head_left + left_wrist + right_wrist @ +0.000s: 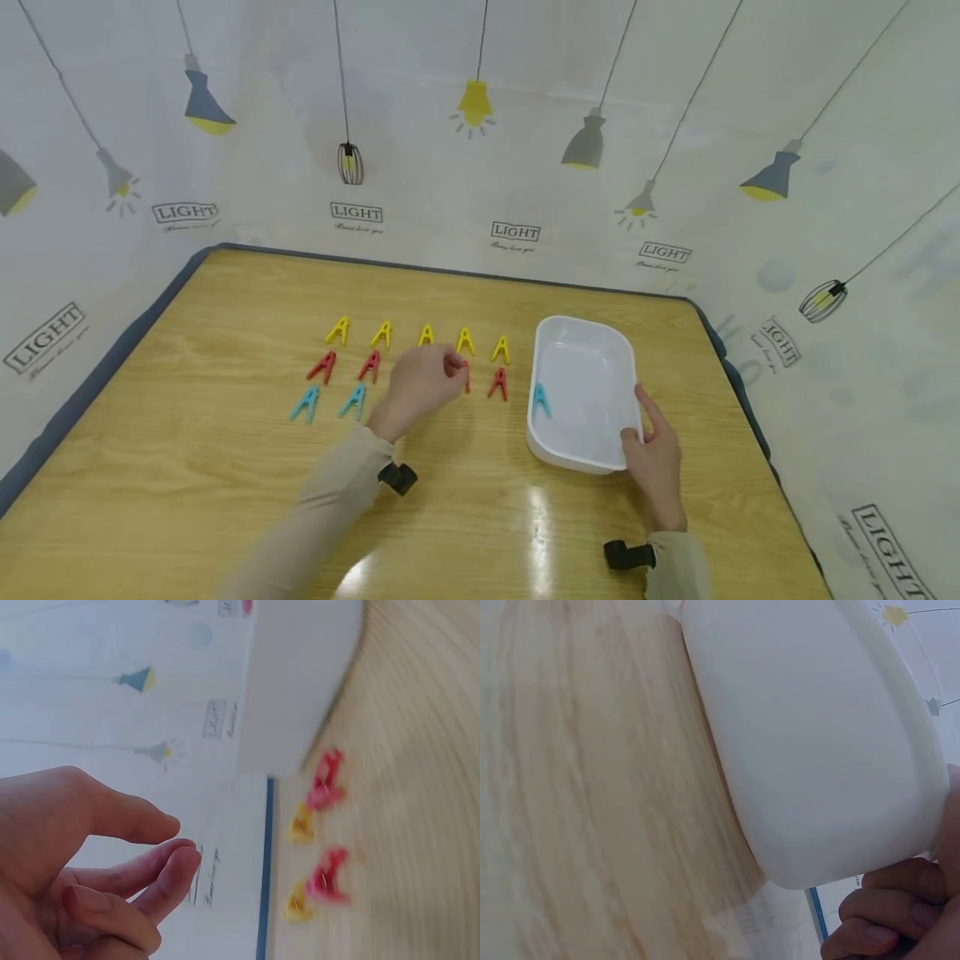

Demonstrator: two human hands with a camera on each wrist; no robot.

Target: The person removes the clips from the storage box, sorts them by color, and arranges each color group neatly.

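My left hand (pixel 426 379) hovers over the rows of clothespins with bent fingers. In the left wrist view, a small gap parts the thumb from the fingertips (pixel 184 862), and nothing is held there. With thumb and fingers, my right hand (pixel 657 462) grips the right rim of a white plastic tray (pixel 592 375). One blue clothespin (pixel 541 400) is inside the tray by its left wall. Two more blue clothespins (pixel 352 401) lie left of my left hand. Red clothespins (pixel 498 383) form the middle row, partly hidden by that hand. Behind them runs a row of yellow clothespins (pixel 501 349).
Everything lies on a wood-grain table (pixel 225 483) with a dark blue edge along its back and sides. A pale wall covering (pixel 420 183) printed with hanging lamps rises behind it. A black wrist strap (pixel 628 556) is by the right sleeve.
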